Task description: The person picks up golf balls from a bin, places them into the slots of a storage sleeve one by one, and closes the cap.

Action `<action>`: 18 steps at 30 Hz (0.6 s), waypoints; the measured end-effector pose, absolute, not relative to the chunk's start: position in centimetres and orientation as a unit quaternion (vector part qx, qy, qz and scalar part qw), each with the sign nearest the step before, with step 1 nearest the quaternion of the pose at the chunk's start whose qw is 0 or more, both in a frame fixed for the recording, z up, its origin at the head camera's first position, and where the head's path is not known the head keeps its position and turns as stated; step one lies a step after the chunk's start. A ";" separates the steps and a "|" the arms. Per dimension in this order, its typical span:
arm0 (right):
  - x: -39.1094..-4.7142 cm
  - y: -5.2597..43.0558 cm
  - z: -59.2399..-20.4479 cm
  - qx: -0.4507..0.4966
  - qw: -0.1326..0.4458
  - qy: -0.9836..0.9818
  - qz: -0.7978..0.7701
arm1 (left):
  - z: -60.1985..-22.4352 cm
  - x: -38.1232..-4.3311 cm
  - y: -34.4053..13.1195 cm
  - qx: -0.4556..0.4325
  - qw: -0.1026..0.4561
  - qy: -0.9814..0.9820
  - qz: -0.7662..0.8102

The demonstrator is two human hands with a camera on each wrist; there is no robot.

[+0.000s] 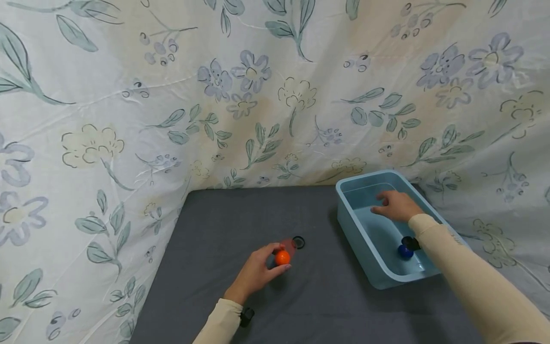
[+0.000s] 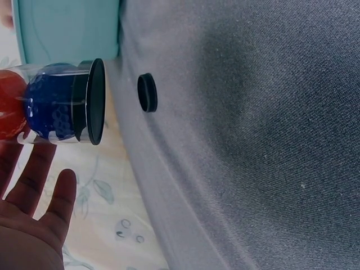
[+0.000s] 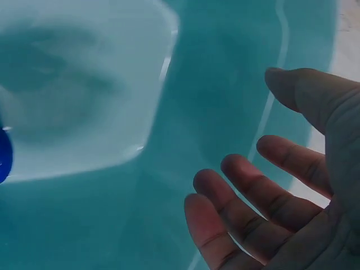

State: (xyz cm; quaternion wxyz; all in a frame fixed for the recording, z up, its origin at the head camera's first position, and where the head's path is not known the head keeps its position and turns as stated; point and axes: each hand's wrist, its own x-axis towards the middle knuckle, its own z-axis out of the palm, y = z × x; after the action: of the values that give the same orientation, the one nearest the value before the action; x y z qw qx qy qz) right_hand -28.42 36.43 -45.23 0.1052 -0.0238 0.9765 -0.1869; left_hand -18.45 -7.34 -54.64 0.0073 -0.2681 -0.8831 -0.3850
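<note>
My left hand (image 1: 257,270) grips an upright clear tube, its fingers and thumb around the sides. In the head view an orange ball (image 1: 282,258) shows at the tube's top. The left wrist view shows the clear tube (image 2: 62,138) from the side, with a red-orange ball (image 2: 10,104) above a dark blue ball (image 2: 48,104) and a black cap (image 2: 97,102) at its lower end, raised over the table. My right hand (image 1: 397,206) hangs inside the light blue bin (image 1: 358,239), fingers spread and holding nothing. A blue ball (image 1: 405,252) lies on the bin's floor.
A black ring-shaped lid (image 1: 298,242) lies on the dark grey cloth-covered table (image 1: 232,215), just beyond the tube. The bin stands at the table's right side. Floral fabric (image 1: 258,119) hangs behind and along both sides.
</note>
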 end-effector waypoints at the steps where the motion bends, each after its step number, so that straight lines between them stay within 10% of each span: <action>1: -28.5 36.6 -45.6 -0.024 0.110 0.977 -0.181 | -54.6 -18.4 -7.3 -0.268 0.007 -0.883 -0.386; 18: -28.5 38.6 -50.1 0.051 0.210 0.968 -0.124 | -54.6 -18.3 -7.3 -0.272 0.007 -0.877 -0.395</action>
State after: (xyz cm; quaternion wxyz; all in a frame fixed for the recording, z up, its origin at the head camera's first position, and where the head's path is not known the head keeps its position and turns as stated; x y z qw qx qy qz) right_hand -28.51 38.56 -50.06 0.2101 0.0513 0.9684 -0.1245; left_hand -18.32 -7.29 -54.59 0.0075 -0.2723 -0.8775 -0.3947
